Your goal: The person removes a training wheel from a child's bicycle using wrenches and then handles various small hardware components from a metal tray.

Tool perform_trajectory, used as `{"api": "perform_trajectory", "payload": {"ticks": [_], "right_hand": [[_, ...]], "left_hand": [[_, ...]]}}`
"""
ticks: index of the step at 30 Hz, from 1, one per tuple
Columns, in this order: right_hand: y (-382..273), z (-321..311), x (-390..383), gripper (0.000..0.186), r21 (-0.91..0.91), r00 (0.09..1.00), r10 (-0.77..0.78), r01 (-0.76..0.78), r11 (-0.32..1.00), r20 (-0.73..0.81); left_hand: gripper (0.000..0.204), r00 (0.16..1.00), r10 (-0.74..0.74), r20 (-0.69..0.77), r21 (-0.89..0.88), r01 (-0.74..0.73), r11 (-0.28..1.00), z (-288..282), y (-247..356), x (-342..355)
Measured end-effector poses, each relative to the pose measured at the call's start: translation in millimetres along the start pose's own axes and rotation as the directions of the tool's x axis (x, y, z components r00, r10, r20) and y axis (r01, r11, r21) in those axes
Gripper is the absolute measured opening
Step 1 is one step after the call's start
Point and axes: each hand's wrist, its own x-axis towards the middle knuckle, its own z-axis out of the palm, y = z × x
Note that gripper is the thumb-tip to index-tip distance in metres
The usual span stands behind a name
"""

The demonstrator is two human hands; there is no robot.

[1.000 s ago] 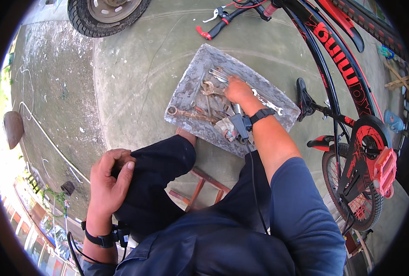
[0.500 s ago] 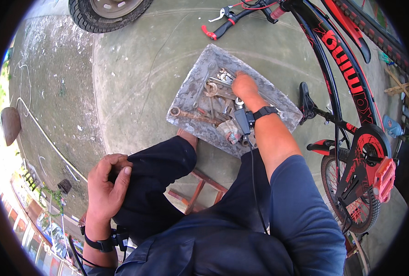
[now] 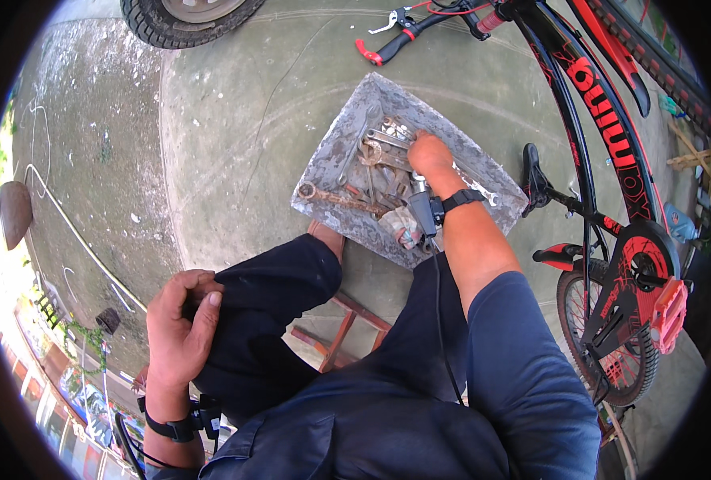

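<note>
My right hand [image 3: 431, 155] reaches into a grey, paint-worn metal tray [image 3: 327, 164] of tools. Its fingers are bent and closed at the far side of the pile, next to several silver wrenches [image 3: 389, 139]. What they pinch is hidden under the hand. Another wrench [image 3: 477, 186] lies on the tray's right side, near the wrist. A rusty ring-ended wrench [image 3: 335, 198] and a crumpled pale rag or packet [image 3: 399, 226] lie nearer to me. My left hand [image 3: 181, 328] rests by my left knee, half curled, thumb apart from the fingers, with nothing seen in it.
At the right stands a black and red bicycle [image 3: 603, 136], its pedal [image 3: 669, 316] close to my right arm. A handlebar grip [image 3: 391, 50] lies beyond the tray, and a tyre [image 3: 151, 28] at the far left. A reddish wooden stool [image 3: 338, 340] shows between my legs.
My right hand has shifted slightly right and nearer within the tray. The wrench by its wrist shows more plainly. My left hand has stayed almost in place.
</note>
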Motion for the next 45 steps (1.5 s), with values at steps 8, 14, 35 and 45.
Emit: {"api": "perform_trajectory", "payload": {"ticks": [8,14,35,45], "right_hand": [[2.0,-7.5,-8.3,0.033,-0.132,0.991,-0.087,0.1,0.986,0.102],[7.9,-13.9,-3.4,0.029,-0.216,0.983,-0.075,0.111,0.97,0.169],[25.9,-34.6,-61.7,0.024,-0.566,0.864,-0.295,0.492,0.661,0.407],[86.2,-98.7,-111.8,0.02,-0.086,0.899,-0.435,0.43,0.899,-0.052]], "left_hand": [[0.017,1.0,-0.011,0.027,0.006,0.01,1.0,-0.6,2.9,0.2],[0.017,1.0,0.006,-0.003,0.02,-0.006,1.0,2.7,8.4,1.2],[0.018,0.999,0.034,-0.016,0.012,-0.034,0.999,12.0,18.6,-1.4],[0.017,0.992,0.127,0.002,0.06,-0.127,0.99,21.6,36.6,-8.4]]}}
